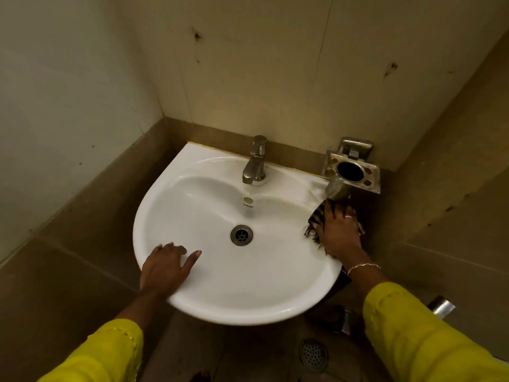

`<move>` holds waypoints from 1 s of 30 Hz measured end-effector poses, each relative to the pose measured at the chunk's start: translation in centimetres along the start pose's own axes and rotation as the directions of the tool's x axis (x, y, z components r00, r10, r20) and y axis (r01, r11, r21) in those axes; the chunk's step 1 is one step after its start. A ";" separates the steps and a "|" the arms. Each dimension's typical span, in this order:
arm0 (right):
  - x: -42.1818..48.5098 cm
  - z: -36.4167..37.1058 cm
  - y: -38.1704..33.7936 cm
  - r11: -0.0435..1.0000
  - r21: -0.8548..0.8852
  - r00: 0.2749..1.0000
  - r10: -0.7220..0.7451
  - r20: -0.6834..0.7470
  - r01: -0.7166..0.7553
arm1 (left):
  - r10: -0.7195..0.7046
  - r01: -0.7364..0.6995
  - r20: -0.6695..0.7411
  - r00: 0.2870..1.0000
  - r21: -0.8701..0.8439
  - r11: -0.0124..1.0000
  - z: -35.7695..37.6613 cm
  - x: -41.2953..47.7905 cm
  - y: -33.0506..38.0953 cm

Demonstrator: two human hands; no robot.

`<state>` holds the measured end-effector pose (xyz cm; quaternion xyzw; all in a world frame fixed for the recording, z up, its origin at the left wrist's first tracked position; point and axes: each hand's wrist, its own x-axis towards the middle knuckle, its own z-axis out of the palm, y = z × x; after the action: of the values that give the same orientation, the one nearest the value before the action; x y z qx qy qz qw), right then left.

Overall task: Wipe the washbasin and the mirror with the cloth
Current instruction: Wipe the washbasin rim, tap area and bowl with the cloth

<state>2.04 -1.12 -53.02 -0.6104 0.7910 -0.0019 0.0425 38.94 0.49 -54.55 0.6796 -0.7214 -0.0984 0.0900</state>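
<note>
While the left hand [168, 264] lies flat and spread on the near-left rim of the white ceramic washbasin [214, 293], gripping nothing, the right hand [340, 230] presses a dark striped cloth with a frayed edge [316, 220] onto the basin's right rim, its grip a flattened palm with fingers splayed over the fabric rather than curled round it. The cloth sits directly beneath that hand, bunched between the basin's right edge and the tarnished metal tumbler holder [354, 172] fixed just behind it, so the right hand is plainly the nearer one for the next stroke. The unwiped bowl lies leftward from the cloth, towards the round metal drain [241, 235] at the basin's centre and the chrome tap [255, 161] at its back; a sweep that way looks the likely move. The holder's cup is dark inside and I cannot tell whether anything is in it; the bowl holds no standing water that I can see. No mirror is in view, so that part appears still to do.
</note>
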 end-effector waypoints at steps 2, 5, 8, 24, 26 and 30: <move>-0.7 0.1 -0.3 1.000 0.003 0.998 0.004 -0.056 -0.004 | 0.010 -0.010 -0.014 1.000 -0.014 1.000 0.0 0.0 -0.2; -2.8 1.2 -0.8 0.999 0.050 0.995 0.015 -0.102 -0.010 | 0.013 -0.013 -0.023 1.000 -0.027 1.000 0.0 0.0 -0.2; -2.6 1.4 -0.6 0.995 0.098 0.994 0.022 -0.109 -0.012 | 0.022 -0.023 -0.021 1.000 -0.027 0.999 0.1 0.0 -0.3; 4.3 -1.1 -4.0 1.000 -0.004 0.999 -0.018 0.049 0.018 | 0.045 -0.045 -0.038 0.998 -0.005 0.999 1.1 0.2 -0.6; 4.9 -1.0 -4.8 1.000 0.017 0.999 0.009 0.033 -0.010 | 0.046 -0.046 -0.053 0.998 -0.011 0.999 1.1 0.2 -0.6; 5.6 -0.5 -5.9 0.999 0.041 1.000 0.019 -0.012 -0.019 | 0.065 -0.063 -0.090 0.994 0.021 0.998 1.3 0.2 -0.7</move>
<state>6.26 -8.06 -52.60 -0.6018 0.7968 -0.0214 0.0499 39.24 0.29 -55.95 0.6607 -0.7388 -0.0578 0.1196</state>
